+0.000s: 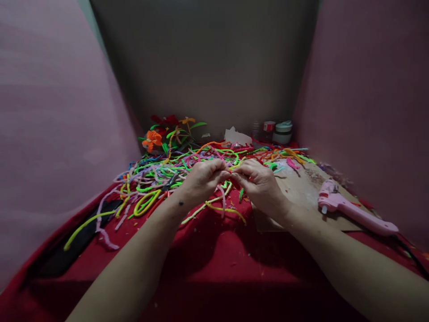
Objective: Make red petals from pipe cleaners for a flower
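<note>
My left hand (204, 179) and my right hand (259, 183) meet over the middle of the table, fingertips nearly touching. Both are closed in a pinch on a small bit of red (230, 171) that looks like pipe cleaner; most of it is hidden by the fingers. A yellow-green strand (238, 163) shows just behind the right fingers, and I cannot tell if it is held. Around and behind the hands spreads a tangle of pipe cleaners (157, 172) in green, pink, lilac, yellow and orange. Below the fingers lies a yellow pipe cleaner (231, 210).
A pink glue gun (355, 210) rests on a cardboard sheet (301, 183) at right, its cord trailing off the edge. Scissors (172, 180) lie in the tangle. A black flat object (67, 250) is at left. Pipe-cleaner flowers (153, 140) and a lidded container (283, 133) stand behind.
</note>
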Demonstrator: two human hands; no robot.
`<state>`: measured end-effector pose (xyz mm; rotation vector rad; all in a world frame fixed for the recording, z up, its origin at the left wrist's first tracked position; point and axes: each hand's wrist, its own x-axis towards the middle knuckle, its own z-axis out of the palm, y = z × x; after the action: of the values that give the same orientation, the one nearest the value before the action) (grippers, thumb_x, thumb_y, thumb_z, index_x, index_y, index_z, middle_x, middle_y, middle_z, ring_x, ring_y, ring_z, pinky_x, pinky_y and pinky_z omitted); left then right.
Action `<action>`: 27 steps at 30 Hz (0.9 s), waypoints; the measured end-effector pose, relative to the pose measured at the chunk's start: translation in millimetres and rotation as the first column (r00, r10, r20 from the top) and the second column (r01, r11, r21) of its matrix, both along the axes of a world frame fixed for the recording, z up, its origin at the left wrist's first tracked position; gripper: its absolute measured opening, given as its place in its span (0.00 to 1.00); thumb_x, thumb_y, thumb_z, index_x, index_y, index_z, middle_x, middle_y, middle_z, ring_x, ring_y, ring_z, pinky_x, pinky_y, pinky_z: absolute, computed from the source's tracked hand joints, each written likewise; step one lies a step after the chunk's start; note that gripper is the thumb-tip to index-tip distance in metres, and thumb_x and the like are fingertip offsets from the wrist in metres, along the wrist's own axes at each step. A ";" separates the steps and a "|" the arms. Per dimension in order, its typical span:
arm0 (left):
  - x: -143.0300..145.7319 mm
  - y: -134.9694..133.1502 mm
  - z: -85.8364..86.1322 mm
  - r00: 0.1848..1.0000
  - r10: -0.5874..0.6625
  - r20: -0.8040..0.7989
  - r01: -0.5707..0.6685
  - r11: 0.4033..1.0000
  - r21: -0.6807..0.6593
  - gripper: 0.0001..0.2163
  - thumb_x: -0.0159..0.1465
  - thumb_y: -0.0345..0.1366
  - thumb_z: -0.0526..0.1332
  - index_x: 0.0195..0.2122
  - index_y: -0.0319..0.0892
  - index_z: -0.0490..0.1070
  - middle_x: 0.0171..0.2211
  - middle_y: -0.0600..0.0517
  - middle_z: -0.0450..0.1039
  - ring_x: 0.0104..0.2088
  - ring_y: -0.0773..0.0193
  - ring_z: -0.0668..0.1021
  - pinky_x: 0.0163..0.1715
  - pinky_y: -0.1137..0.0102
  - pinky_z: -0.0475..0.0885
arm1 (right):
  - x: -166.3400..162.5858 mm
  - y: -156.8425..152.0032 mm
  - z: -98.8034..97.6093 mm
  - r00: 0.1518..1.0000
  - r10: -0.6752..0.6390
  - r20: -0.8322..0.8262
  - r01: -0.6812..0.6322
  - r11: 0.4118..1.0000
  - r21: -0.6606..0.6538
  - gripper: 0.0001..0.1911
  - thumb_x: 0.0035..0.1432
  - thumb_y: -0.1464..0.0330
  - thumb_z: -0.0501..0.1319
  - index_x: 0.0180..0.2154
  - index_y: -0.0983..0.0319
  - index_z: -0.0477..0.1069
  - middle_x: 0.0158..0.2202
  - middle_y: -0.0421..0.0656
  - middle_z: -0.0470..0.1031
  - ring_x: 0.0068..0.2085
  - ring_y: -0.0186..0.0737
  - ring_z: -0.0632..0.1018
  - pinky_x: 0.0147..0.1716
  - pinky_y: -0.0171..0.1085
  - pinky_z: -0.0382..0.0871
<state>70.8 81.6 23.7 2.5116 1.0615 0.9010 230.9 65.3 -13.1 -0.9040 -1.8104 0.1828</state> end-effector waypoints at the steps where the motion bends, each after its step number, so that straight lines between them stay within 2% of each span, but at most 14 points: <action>1: -0.4 0.0 0.7 1.000 0.000 0.017 0.001 1.000 -0.015 0.06 0.58 0.31 0.55 0.24 0.38 0.66 0.20 0.57 0.61 0.23 0.72 0.63 0.24 0.76 0.59 | -0.2 -0.6 0.8 0.995 0.065 -0.082 -0.073 0.992 -0.106 0.09 0.55 0.69 0.57 0.25 0.64 0.72 0.24 0.41 0.70 0.29 0.35 0.68 0.30 0.36 0.62; 4: -0.4 -0.6 1.6 0.998 0.009 0.060 -0.006 0.999 -0.049 0.06 0.58 0.31 0.56 0.25 0.37 0.67 0.20 0.57 0.63 0.23 0.72 0.64 0.24 0.76 0.59 | 0.0 -1.6 3.4 0.951 0.187 -0.246 -0.265 0.903 -0.339 0.10 0.53 0.66 0.59 0.24 0.64 0.72 0.21 0.38 0.67 0.25 0.31 0.66 0.26 0.33 0.60; 8: 1.7 -0.9 1.4 0.992 0.028 0.122 -0.017 0.996 -0.092 0.06 0.57 0.33 0.57 0.25 0.37 0.70 0.22 0.55 0.66 0.25 0.70 0.67 0.27 0.75 0.62 | 0.1 -0.1 3.4 0.910 0.194 -0.367 -0.359 0.811 -0.462 0.10 0.48 0.65 0.62 0.21 0.65 0.72 0.18 0.36 0.64 0.22 0.29 0.63 0.23 0.32 0.56; 11: 1.4 0.8 2.0 0.986 0.036 0.165 -0.029 0.999 -0.043 0.06 0.56 0.34 0.59 0.26 0.38 0.73 0.27 0.52 0.69 0.30 0.68 0.70 0.33 0.73 0.64 | -2.4 0.9 -0.3 0.869 0.143 -0.473 -0.394 0.778 -0.489 0.09 0.46 0.65 0.63 0.21 0.65 0.71 0.18 0.36 0.66 0.21 0.28 0.63 0.22 0.32 0.55; 13: 0.0 2.1 2.8 0.985 0.056 0.161 -0.045 0.996 -0.072 0.06 0.55 0.33 0.59 0.25 0.38 0.73 0.27 0.52 0.69 0.30 0.68 0.70 0.32 0.73 0.64 | -4.6 0.8 -3.5 0.851 0.118 -0.512 -0.407 0.764 -0.501 0.08 0.45 0.65 0.63 0.21 0.65 0.71 0.19 0.37 0.66 0.21 0.28 0.63 0.22 0.32 0.56; 15: -1.1 2.7 3.2 0.987 0.072 0.143 -0.041 0.977 -0.210 0.06 0.56 0.33 0.59 0.25 0.37 0.72 0.22 0.54 0.66 0.25 0.70 0.68 0.26 0.75 0.63 | -6.7 0.4 -6.3 0.835 0.102 -0.541 -0.417 0.757 -0.503 0.08 0.44 0.66 0.64 0.22 0.64 0.71 0.19 0.37 0.67 0.21 0.28 0.63 0.21 0.31 0.56; 18: -0.1 1.4 2.4 0.982 0.079 0.174 0.010 0.889 -0.458 0.10 0.57 0.37 0.57 0.22 0.38 0.67 0.15 0.58 0.58 0.16 0.74 0.61 0.16 0.77 0.55 | -9.4 -0.4 -8.6 0.824 0.082 -0.560 -0.412 0.766 -0.494 0.08 0.44 0.66 0.64 0.22 0.64 0.71 0.20 0.37 0.68 0.22 0.28 0.64 0.22 0.32 0.57; 21: 3.6 -0.8 0.8 0.968 0.118 0.221 0.025 0.831 -0.556 0.10 0.57 0.37 0.57 0.21 0.38 0.63 0.13 0.60 0.56 0.14 0.76 0.58 0.13 0.78 0.51 | -10.5 -0.1 -9.3 0.811 0.061 -0.582 -0.412 0.765 -0.495 0.07 0.43 0.66 0.64 0.21 0.64 0.70 0.19 0.36 0.67 0.21 0.28 0.64 0.22 0.32 0.56; 24: 5.4 -1.2 -0.1 0.964 0.117 0.240 0.042 0.821 -0.570 0.09 0.56 0.35 0.58 0.22 0.38 0.62 0.14 0.60 0.57 0.14 0.78 0.58 0.12 0.80 0.51 | -9.0 1.4 -10.0 0.792 0.068 -0.607 -0.460 0.720 -0.519 0.07 0.42 0.67 0.65 0.21 0.64 0.70 0.18 0.35 0.66 0.20 0.27 0.62 0.21 0.32 0.54; 27: 2.9 1.3 -0.8 0.958 0.080 0.275 0.103 0.799 -0.592 0.10 0.56 0.36 0.58 0.22 0.38 0.61 0.13 0.60 0.58 0.13 0.78 0.59 0.13 0.80 0.52 | -6.1 3.2 -10.5 0.744 0.111 -0.659 -0.563 0.637 -0.527 0.06 0.41 0.68 0.65 0.23 0.65 0.71 0.19 0.36 0.66 0.20 0.27 0.62 0.22 0.32 0.54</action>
<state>73.6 82.9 22.9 1.7934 1.0282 0.7398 224.8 68.5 -23.6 -0.8391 -1.2837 1.3639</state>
